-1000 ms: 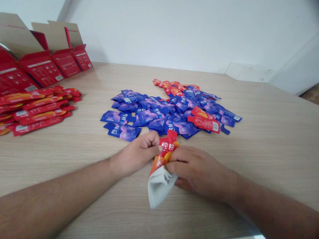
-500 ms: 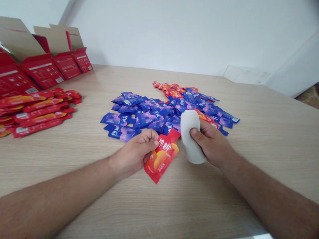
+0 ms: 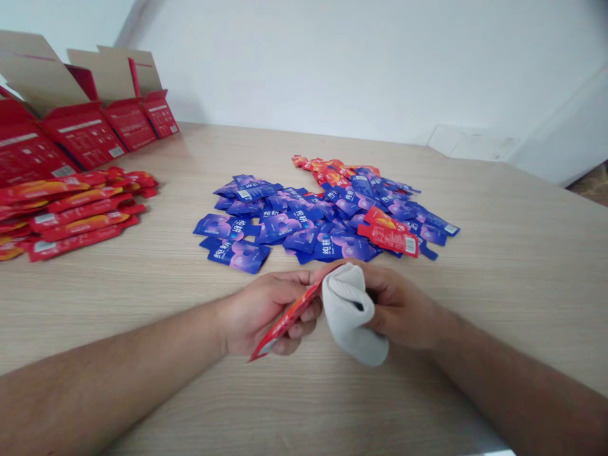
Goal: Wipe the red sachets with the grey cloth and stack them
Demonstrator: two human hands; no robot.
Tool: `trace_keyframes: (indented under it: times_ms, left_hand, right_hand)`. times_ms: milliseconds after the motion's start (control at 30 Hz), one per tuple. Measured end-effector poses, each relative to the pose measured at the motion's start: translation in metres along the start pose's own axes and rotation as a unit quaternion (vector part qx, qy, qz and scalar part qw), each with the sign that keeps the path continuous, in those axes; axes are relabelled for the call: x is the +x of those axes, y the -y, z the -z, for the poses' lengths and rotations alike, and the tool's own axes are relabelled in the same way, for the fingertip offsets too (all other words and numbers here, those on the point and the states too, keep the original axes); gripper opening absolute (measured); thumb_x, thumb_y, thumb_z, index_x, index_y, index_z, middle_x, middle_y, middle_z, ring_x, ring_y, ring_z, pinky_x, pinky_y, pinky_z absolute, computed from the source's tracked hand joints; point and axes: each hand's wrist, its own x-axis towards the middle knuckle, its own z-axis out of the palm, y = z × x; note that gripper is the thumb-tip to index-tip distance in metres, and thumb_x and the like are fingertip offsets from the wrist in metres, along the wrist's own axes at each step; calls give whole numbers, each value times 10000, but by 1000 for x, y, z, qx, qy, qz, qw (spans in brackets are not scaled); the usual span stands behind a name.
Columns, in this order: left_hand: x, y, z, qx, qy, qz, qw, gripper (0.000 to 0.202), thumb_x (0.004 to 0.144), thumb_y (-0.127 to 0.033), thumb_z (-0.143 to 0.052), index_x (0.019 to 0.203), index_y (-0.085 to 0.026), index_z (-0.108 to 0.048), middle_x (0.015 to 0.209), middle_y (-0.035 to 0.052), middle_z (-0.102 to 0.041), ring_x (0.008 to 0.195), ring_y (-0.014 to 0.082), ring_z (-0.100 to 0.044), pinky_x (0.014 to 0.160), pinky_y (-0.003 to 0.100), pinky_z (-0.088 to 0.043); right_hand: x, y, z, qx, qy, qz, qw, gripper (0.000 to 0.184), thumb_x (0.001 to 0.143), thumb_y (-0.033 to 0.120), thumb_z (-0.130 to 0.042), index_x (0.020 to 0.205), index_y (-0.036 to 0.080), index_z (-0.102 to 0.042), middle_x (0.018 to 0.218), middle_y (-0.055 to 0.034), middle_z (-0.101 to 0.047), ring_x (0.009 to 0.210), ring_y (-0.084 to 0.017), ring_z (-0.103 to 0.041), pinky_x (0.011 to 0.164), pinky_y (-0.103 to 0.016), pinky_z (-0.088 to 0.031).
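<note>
My left hand [image 3: 266, 310] is closed on a red and orange sachet [image 3: 285, 318], which is turned edge-on to me just above the wooden table [image 3: 142, 297]. My right hand [image 3: 403, 307] grips a wadded white cloth [image 3: 349, 313] and presses it against the sachet's right face. Both hands are over the near middle of the table, in front of a heap of blue and purple sachets [image 3: 304, 218].
A few red sachets [image 3: 389, 235] lie mixed into the blue heap, with more at its far end. A row of red sachets [image 3: 76, 209] lies at the left. Open red cartons [image 3: 85, 126] with raised flaps stand at the far left.
The sachet has turned from face-up to edge-on in my left hand. My right hand has brought the cloth down from the heap and back against the sachet.
</note>
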Motion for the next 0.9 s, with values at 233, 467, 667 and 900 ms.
trace_keyframes:
  times_ms: [233, 467, 667, 900]
  left_hand:
    - [9, 12, -1, 60, -74, -87, 992, 290, 890, -317, -722, 1118, -170, -619, 796, 75, -716, 556, 163, -652, 432, 234, -538]
    - [17, 19, 16, 137, -127, -257, 948, 356, 912, -483, -748, 956, -166, -592, 818, 11, -644, 702, 116, -597, 686, 256, -536]
    - [16, 17, 20, 367, -172, -258, 877, 271, 957, -421, -664, 896, -179, -559, 737, -36, -559, 628, 97, -451, 581, 233, -378]
    - [15, 14, 21, 409, -192, -248, 857, 241, 948, -398, -621, 846, -193, -544, 743, -28, -567, 645, 114, -465, 597, 258, -400]
  right_hand:
    - [-1, 3, -2, -39, -25, -47, 998, 358, 954, 457, -782, 1235, 237, -753, 1140, -56, -735, 908, -186, -687, 741, -274, -547]
    - [1, -5, 13, -131, -104, -161, 973, 467, 916, 643, -734, 1107, 217, -739, 936, -23, -752, 765, -205, -674, 598, -273, -495]
    - [3, -4, 10, -151, -107, -177, 967, 473, 909, 657, -719, 1072, 215, -746, 941, -27, -763, 745, -210, -681, 575, -281, -481]
    - [0, 0, 9, -126, -107, -165, 972, 413, 922, 581, -735, 1124, 220, -722, 959, -20, -760, 782, -218, -703, 609, -289, -514]
